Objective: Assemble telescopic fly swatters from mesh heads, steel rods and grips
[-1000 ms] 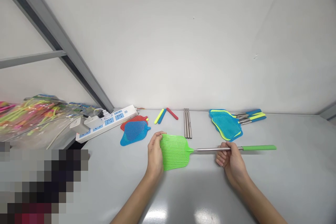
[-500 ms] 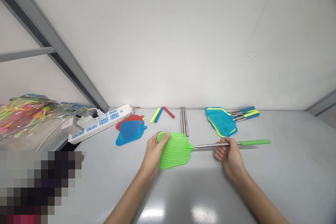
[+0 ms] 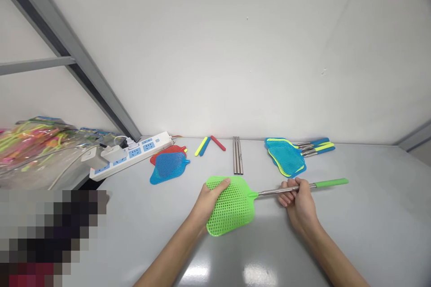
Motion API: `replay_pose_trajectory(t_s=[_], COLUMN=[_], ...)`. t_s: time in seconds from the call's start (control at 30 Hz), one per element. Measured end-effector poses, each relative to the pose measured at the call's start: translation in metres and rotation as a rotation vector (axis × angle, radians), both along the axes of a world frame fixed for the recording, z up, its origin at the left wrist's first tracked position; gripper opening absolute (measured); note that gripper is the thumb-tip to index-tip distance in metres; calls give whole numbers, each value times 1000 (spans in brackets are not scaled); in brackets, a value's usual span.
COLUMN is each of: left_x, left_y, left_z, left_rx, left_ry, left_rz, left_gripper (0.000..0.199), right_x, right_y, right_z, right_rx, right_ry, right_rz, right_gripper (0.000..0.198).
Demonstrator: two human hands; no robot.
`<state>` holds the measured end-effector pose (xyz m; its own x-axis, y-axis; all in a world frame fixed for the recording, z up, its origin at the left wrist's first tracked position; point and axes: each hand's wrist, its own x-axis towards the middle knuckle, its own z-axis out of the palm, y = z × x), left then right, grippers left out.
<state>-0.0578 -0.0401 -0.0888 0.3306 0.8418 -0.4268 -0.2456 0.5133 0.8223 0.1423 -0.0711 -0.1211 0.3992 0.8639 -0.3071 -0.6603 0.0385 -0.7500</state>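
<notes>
A green fly swatter (image 3: 232,208) with a mesh head, metal rod and green grip is held above the table between both hands. My left hand (image 3: 209,204) pinches the far left edge of its head, thumb on top and the other fingers hidden underneath. My right hand (image 3: 301,197) is closed around the metal rod, just short of the green grip. Beyond it lie several stacked swatters (image 3: 286,157) with blue and yellow heads. Loose swatter heads (image 3: 170,164), blue over red, lie at the left. Three metal rods (image 3: 238,155) lie side by side in the middle.
Yellow, blue and red handle grips (image 3: 203,146) lie near the wall. A white power strip (image 3: 131,157) with plugs and cables runs along the left. Plastic-bagged colourful goods (image 3: 43,148) are heaped beyond the left edge of the grey table (image 3: 370,215).
The swatter's head has come nearer to me and slightly right, with my left hand on it. My right hand has shifted slightly along the rod towards the green grip.
</notes>
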Motion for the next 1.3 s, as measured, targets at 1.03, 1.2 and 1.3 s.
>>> replay_pose_trajectory(t_s=[1.03, 1.2, 1.3], left_x=[0, -12, -16], left_y=[4, 12, 15], left_z=[-1, 5, 7], left_rx=[-34, 101, 160], left_ry=[-14, 31, 75], left_rz=[17, 5, -36], left_gripper=[27, 28, 31], right_x=[-22, 4, 23], right_y=[0, 1, 3], right_z=[4, 16, 19], right_rx=[-97, -27, 16], right_ry=[-106, 45, 179], right_rz=[245, 160, 88], right_gripper=[34, 12, 10])
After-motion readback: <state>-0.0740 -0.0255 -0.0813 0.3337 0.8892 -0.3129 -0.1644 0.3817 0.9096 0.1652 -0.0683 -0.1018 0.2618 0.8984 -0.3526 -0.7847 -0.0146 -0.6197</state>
